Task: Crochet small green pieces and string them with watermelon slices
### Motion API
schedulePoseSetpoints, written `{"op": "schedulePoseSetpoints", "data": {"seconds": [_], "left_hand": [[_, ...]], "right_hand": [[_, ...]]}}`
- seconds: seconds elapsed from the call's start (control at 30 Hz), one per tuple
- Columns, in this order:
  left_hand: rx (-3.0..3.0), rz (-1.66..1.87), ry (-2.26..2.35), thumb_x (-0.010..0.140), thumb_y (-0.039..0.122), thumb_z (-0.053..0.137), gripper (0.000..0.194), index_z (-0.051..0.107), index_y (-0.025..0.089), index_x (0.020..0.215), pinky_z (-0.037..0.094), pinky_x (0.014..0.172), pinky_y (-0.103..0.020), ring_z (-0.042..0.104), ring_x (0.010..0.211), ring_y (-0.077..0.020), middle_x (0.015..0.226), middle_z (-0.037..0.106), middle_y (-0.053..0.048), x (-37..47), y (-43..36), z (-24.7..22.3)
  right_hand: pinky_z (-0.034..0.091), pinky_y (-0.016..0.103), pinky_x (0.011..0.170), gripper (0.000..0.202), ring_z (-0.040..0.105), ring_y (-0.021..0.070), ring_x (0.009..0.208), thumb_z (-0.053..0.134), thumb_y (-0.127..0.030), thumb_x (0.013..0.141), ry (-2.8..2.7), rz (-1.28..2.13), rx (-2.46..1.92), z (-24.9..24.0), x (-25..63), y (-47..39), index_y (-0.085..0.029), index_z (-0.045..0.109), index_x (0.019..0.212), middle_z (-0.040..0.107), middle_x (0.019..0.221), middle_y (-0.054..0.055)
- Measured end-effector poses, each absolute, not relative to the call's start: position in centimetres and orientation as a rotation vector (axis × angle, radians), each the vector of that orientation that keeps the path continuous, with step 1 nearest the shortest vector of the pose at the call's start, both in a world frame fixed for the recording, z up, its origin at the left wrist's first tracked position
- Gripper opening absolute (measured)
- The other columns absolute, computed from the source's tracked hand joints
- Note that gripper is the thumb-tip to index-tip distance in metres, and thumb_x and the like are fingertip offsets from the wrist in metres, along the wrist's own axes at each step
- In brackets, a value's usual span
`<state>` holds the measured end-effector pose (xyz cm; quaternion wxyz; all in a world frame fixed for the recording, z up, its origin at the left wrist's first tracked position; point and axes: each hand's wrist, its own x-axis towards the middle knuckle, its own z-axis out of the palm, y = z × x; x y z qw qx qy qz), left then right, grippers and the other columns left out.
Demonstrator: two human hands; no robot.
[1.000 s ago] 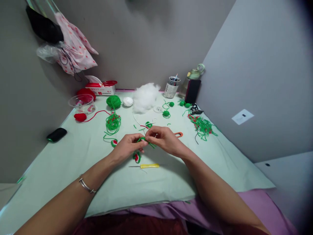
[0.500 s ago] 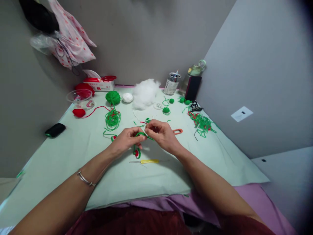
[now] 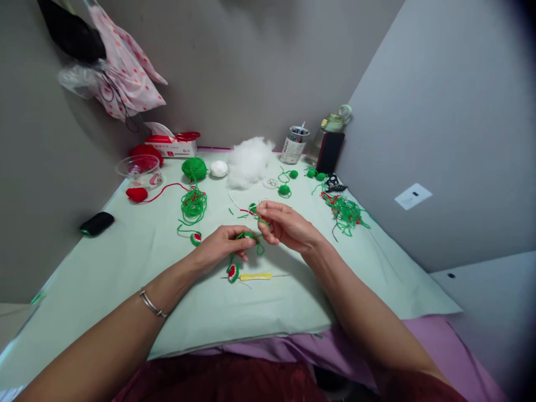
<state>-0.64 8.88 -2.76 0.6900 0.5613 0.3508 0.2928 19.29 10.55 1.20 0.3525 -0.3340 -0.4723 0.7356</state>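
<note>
My left hand (image 3: 228,244) pinches a small green crocheted piece (image 3: 248,236) with white in it. A green strand runs down from it to a red, white and green piece (image 3: 233,273) lying by a yellow-handled crochet hook (image 3: 256,276). Just right of and above it, my right hand (image 3: 285,224) is closed at the fingertips on a thin strand; whether a needle is there too is too small to tell. Green yarn loops between both hands. Behind them lie short red and green yarn bits. Another small red and green piece (image 3: 195,239) rests left of my left hand.
Toward the back are a green yarn ball (image 3: 194,168), white stuffing (image 3: 250,162), a pen cup (image 3: 295,145), a bottle (image 3: 334,121) and a phone (image 3: 330,152). Tangled yarn (image 3: 345,214) lies right. Left are a clear tub (image 3: 144,177) and a black case (image 3: 97,224).
My right hand has moved away from my left, up and to the right, drawing a strand. The dangling red and green piece is lower, now beside the hook.
</note>
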Motion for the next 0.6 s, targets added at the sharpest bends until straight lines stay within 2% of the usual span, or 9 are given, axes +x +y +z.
{"op": "schedulePoseSetpoints", "data": {"seconds": [0.1, 0.2, 0.4, 0.5, 0.6], "left_hand": [[1.220, 0.625, 0.797, 0.080, 0.036, 0.077, 0.019, 0.075, 0.018, 0.083, 0.049, 0.063, -0.026, 0.062, 0.063, -0.0127, 0.078, 0.069, -0.004, -0.9, 9.0, -2.6], [1.200, 0.592, 0.800, 0.078, 0.036, 0.079, 0.019, 0.074, 0.019, 0.082, 0.047, 0.061, -0.026, 0.062, 0.062, -0.0130, 0.068, 0.064, -0.001, -1.0, 9.0, -2.7], [1.192, 0.579, 0.776, 0.077, 0.039, 0.080, 0.023, 0.073, 0.017, 0.082, 0.047, 0.064, -0.026, 0.062, 0.063, -0.0121, 0.072, 0.063, -0.001, -1.2, 9.2, -2.9], [1.176, 0.578, 0.786, 0.075, 0.040, 0.081, 0.028, 0.072, 0.016, 0.083, 0.047, 0.066, -0.027, 0.061, 0.063, -0.0126, 0.070, 0.062, -0.001, -1.4, 9.5, -3.0], [1.150, 0.614, 0.812, 0.076, 0.043, 0.080, 0.030, 0.071, 0.015, 0.082, 0.049, 0.067, -0.028, 0.061, 0.063, -0.0130, 0.069, 0.060, 0.000, -1.4, 9.7, -3.1]], "right_hand": [[0.043, 0.018, 0.048, 0.030, 0.050, 0.0063, 0.049, 0.081, -0.034, 0.077, -1.018, 1.779, -0.832, 1.0, 20.2, 11.5, -0.020, 0.055, 0.080, 0.051, 0.058, -0.008], [0.046, 0.015, 0.053, 0.035, 0.048, 0.0043, 0.053, 0.084, -0.030, 0.073, -0.888, 1.608, -0.831, 0.8, 22.0, 13.0, -0.021, 0.051, 0.078, 0.046, 0.060, -0.010], [0.046, 0.013, 0.052, 0.039, 0.046, 0.0041, 0.052, 0.081, -0.029, 0.078, -0.858, 1.405, -0.911, 0.3, 24.7, 15.0, -0.022, 0.043, 0.074, 0.042, 0.059, -0.010], [0.045, 0.015, 0.049, 0.035, 0.048, 0.0052, 0.052, 0.080, -0.031, 0.076, -0.923, 1.372, -1.014, -0.1, 24.9, 15.1, -0.022, 0.046, 0.073, 0.045, 0.058, -0.008], [0.035, 0.016, 0.042, 0.027, 0.046, 0.0055, 0.047, 0.077, -0.033, 0.071, -1.022, 1.311, -1.155, -0.5, 24.8, 15.1, -0.020, 0.054, 0.074, 0.050, 0.057, -0.007]]}}
